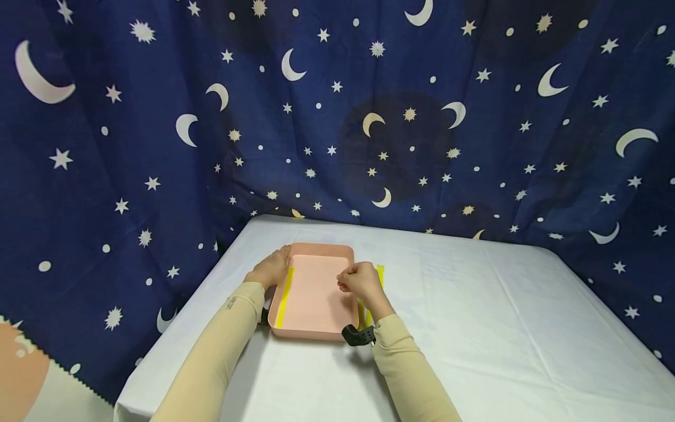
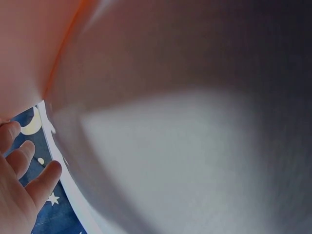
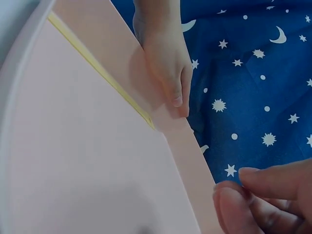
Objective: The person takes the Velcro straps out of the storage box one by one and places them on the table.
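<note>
A shallow pink tray [image 1: 316,293] lies on the white table. My left hand [image 1: 272,268] rests on its far left rim with straight fingers, and the right wrist view shows this hand [image 3: 168,68] lying flat along that rim. A yellow strip [image 1: 285,296] runs along the tray's left inner edge [image 3: 102,73]. My right hand [image 1: 354,281] hovers over the right rim with its fingers curled. Its fingertips [image 3: 243,195] meet and nothing shows between them. A second yellow strip [image 1: 379,273] lies just outside the right rim, partly under that hand. The left wrist view is filled by the tray wall [image 2: 170,97].
The white tablecloth [image 1: 474,328] spreads wide to the right and front of the tray. A dark blue star-and-moon curtain [image 1: 369,117] closes the back and both sides. The table's left edge [image 1: 174,328] runs close to my left arm.
</note>
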The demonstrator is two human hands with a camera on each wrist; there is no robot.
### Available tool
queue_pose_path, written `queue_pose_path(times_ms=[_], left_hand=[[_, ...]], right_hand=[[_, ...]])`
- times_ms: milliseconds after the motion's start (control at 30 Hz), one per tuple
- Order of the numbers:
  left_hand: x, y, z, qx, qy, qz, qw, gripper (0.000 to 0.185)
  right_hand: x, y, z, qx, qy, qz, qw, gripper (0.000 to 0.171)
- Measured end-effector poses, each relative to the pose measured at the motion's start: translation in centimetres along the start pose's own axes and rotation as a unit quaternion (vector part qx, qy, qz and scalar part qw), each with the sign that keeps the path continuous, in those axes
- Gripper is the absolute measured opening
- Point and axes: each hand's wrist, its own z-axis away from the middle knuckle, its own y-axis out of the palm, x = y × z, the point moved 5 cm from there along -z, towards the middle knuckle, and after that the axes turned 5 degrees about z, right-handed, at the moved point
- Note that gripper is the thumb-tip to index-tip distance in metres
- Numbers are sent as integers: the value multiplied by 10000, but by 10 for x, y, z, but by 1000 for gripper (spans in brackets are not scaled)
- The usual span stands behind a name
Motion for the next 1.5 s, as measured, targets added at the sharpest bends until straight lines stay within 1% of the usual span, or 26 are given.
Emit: queue_pose_path(times_ms=[167,300,367,633,833,1000,1133,1233,1333,1500], left_hand=[[0,0,0,-10,13,-32,10000,53],[0,0,0,13,-44,0,10000,54],[0,0,0,11,-40,0,10000,53],[0,1,0,32,-82,0,10000,53],[-2,1,-1,22,-84,54,9999,54],[-3,0,-1,11,-67,45,10000,54],[-3,-1,-1,23,-120,57,9999,54],[-2,-1,-1,10,-143,11,9999,54],[-2,-1,-1,-21,-119,-35,9999,53],[-1,-2,0,-66,-53,-43,10000,53]], right_hand=[[2,5,-1,165,71,-29,9998,7],[4,11,-1,358,133,-40,9993,6],[4,13,-1,404,105,11,9991,6],[4,25,-6,506,-158,562,9970,9],[9,32,-8,526,-363,827,9945,11],[12,37,-8,549,-429,714,9950,10],[11,43,-8,601,-364,522,9962,9],[11,47,-7,630,-334,517,9961,9],[13,49,-6,640,-349,529,9959,9],[13,53,-4,643,-257,817,9942,11]])
